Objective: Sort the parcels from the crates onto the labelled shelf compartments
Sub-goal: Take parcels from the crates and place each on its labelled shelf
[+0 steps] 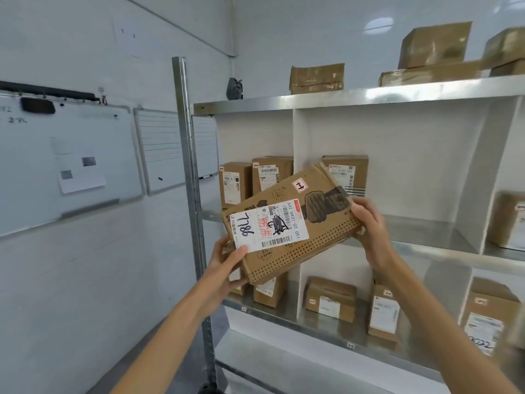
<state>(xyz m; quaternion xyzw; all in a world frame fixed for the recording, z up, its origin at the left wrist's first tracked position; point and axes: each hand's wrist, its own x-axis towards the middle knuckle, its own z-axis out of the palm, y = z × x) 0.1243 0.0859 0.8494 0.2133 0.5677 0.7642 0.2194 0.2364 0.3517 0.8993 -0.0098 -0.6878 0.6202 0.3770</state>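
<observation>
- The two bare forearms are reaching up and forward from the bottom edge, nearest of all, with the parcel (289, 223) held between them in front of the shelf unit (369, 93)
- The shelf unit is standing behind the fingers, its white dividers splitting it into compartments; several are already holding upright parcels, and the middle compartment (397, 172) just beyond the right fingertips is mostly bare
- The parcel is being held in the air, tilted with its right end higher, label side facing the camera; it is looking like a flat, stiff corrugated box, probably light, and its dry card is likely giving good grip; the short ends seem the best places to take it, leaving the label clear to read
- The left hand (227, 260) is closing on the lower left corner, thumb lying over the white label (268, 226) and fingers curling beneath
- The right hand (369, 226) is clamping the upper right end, fingers wrapping the edge, wrist bending upward
- A small red-edged tag (300, 185) is sitting between the two grips, its marking too small to read surely
</observation>
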